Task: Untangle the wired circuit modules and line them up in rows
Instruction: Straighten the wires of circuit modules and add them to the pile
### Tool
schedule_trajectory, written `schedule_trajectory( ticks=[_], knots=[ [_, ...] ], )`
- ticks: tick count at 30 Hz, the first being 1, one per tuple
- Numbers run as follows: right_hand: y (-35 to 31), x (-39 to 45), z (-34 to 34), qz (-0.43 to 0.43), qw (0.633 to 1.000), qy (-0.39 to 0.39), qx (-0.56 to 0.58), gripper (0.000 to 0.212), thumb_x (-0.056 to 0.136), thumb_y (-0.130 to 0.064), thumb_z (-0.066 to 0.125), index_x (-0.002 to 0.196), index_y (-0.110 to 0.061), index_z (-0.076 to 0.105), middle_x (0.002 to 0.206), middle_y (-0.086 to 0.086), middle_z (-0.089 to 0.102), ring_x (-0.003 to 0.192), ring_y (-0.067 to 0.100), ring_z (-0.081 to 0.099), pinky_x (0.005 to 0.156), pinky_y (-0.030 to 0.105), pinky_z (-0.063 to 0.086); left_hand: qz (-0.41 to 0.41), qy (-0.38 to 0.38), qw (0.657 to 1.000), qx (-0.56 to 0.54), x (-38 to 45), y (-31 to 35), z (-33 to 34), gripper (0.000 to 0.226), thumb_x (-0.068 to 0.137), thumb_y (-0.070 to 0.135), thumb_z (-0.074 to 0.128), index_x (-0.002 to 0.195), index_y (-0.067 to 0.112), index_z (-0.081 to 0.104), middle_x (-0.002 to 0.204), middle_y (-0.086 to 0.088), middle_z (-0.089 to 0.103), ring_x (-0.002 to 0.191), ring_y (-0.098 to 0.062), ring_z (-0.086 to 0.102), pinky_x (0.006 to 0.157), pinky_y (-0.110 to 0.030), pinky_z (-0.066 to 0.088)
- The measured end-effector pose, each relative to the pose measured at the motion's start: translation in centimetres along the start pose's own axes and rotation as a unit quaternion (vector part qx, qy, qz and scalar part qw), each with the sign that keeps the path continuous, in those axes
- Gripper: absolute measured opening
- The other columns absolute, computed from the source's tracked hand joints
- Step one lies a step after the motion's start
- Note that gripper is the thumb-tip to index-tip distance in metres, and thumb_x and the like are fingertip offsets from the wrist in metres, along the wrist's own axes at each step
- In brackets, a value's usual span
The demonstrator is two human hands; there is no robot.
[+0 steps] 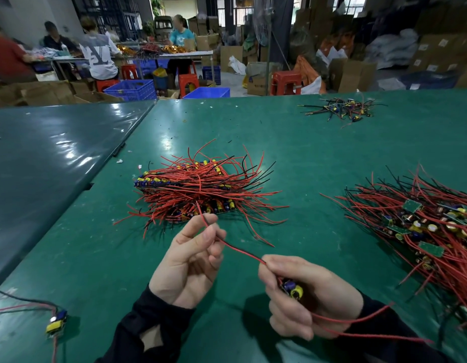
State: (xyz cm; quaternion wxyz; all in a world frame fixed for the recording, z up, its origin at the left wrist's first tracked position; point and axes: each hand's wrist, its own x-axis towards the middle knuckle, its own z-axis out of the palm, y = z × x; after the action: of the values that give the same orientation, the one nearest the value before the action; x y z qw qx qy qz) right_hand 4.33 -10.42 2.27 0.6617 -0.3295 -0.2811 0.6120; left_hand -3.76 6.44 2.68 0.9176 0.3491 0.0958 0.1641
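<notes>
Gripping a circuit module [292, 288] in curled fingers, the right hand [303, 297] hovers over the green table [305, 142] — the left hand [193, 258] pinches its red wire [240, 251] between loosely bent fingers, just before the lined-up pile [198, 189].

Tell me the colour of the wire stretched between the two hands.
Red, paired with a thin black one; clearest in the head view.
</notes>
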Motion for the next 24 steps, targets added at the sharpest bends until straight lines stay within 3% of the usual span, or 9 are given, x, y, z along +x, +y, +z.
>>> schedule_trajectory(
  ticks=[2, 4, 5, 9, 14, 17, 19, 21, 24],
  knots=[
    [0.1, 0.1, 0.1, 0.000, 1.000, 0.002, -0.028, 0.024, 0.093, -0.021, 0.040, 0.078, -0.013, 0.057, 0.042, -0.003, 0.051, 0.034, 0.009, 0.050, 0.043, 0.018, 0.040, 0.008, 0.017, 0.999, 0.028, 0.1, -0.1, 0.2, 0.037, 0.033, 0.015, 0.095, 0.063, 0.017, 0.074, 0.059, -0.003, 0.066, 0.041, -0.004, 0.055, 0.039, -0.010, 0.044],
    [0.4, 0.4, 0.2, -0.007, 0.997, 0.020, -0.078, 0.023, 0.092, -0.020, 0.042, 0.077, -0.013, 0.058, 0.043, 0.000, 0.052, 0.034, 0.010, 0.051, 0.041, 0.017, 0.041, 0.034, 0.049, 0.996, 0.069, 0.6, -0.5, 0.2, 0.013, 0.063, 0.004, 0.077, 0.060, 0.016, 0.074, 0.059, -0.005, 0.067, 0.041, -0.005, 0.057, 0.040, -0.011, 0.045],
    [0.5, 0.6, 0.2, -0.012, 0.994, 0.034, -0.105, 0.023, 0.092, -0.020, 0.043, 0.076, -0.013, 0.058, 0.043, 0.001, 0.053, 0.033, 0.010, 0.051, 0.039, 0.018, 0.040, 0.048, 0.070, 0.992, 0.094, 0.7, -0.6, 0.3, 0.017, 0.067, 0.000, 0.067, 0.059, 0.014, 0.073, 0.059, -0.006, 0.067, 0.042, -0.006, 0.057, 0.040, -0.012, 0.046],
    [0.6, 0.7, -0.2, -0.016, 0.988, 0.057, -0.141, 0.022, 0.092, -0.022, 0.044, 0.076, -0.014, 0.057, 0.043, 0.002, 0.053, 0.032, 0.010, 0.050, 0.036, 0.022, 0.032, 0.105, 0.100, 0.978, 0.149, 0.6, -1.4, 0.5, 0.009, 0.061, 0.001, 0.063, 0.062, 0.008, 0.068, 0.062, -0.010, 0.067, 0.044, -0.010, 0.057, 0.042, -0.017, 0.048],
    [0.2, 0.2, -0.5, 0.004, 0.998, 0.043, -0.037, 0.024, 0.091, -0.021, 0.043, 0.074, -0.013, 0.059, 0.040, -0.001, 0.048, 0.029, 0.009, 0.045, 0.038, 0.017, 0.033, 0.015, 0.064, 0.996, 0.062, 0.5, -0.3, 0.3, 0.010, 0.065, 0.008, 0.077, 0.062, 0.017, 0.074, 0.059, -0.003, 0.066, 0.042, -0.005, 0.057, 0.040, -0.012, 0.046],
    [0.0, 0.0, -0.6, 0.023, 0.999, 0.037, -0.024, 0.023, 0.089, -0.024, 0.045, 0.074, -0.015, 0.059, 0.038, -0.004, 0.046, 0.028, 0.009, 0.042, 0.042, 0.029, 0.019, 0.000, 0.027, 1.000, 0.008, 0.5, 0.0, 0.0, 0.050, 0.022, 0.020, 0.097, 0.066, 0.018, 0.074, 0.060, -0.003, 0.066, 0.042, -0.006, 0.057, 0.039, -0.012, 0.045],
    [0.0, -0.1, -0.6, 0.027, 0.999, 0.026, -0.023, 0.023, 0.090, -0.026, 0.044, 0.074, -0.017, 0.059, 0.038, -0.005, 0.046, 0.029, 0.008, 0.042, 0.045, 0.032, 0.016, 0.002, 0.024, 1.000, 0.005, 0.5, -0.1, 0.0, 0.054, 0.017, 0.021, 0.097, 0.065, 0.019, 0.073, 0.060, -0.004, 0.066, 0.042, -0.006, 0.058, 0.040, -0.012, 0.046],
    [0.0, -0.1, -0.5, 0.028, 0.999, 0.017, -0.015, 0.023, 0.091, -0.026, 0.043, 0.075, -0.017, 0.058, 0.039, -0.006, 0.047, 0.030, 0.007, 0.043, 0.044, 0.031, 0.017, 0.005, 0.033, 0.999, 0.000, 0.6, -0.2, 0.2, 0.048, 0.024, 0.017, 0.097, 0.064, 0.019, 0.072, 0.062, -0.005, 0.067, 0.044, -0.007, 0.059, 0.041, -0.012, 0.048],
    [-0.1, 0.0, -0.5, 0.025, 0.999, 0.028, -0.013, 0.022, 0.090, -0.025, 0.045, 0.074, -0.016, 0.058, 0.038, -0.004, 0.046, 0.029, 0.008, 0.041, 0.042, 0.028, 0.019, 0.009, 0.066, 0.998, 0.014, 0.7, -0.4, 0.4, 0.013, 0.054, 0.010, 0.077, 0.061, 0.017, 0.068, 0.062, -0.008, 0.067, 0.044, -0.007, 0.060, 0.041, -0.011, 0.048]
  ],
)
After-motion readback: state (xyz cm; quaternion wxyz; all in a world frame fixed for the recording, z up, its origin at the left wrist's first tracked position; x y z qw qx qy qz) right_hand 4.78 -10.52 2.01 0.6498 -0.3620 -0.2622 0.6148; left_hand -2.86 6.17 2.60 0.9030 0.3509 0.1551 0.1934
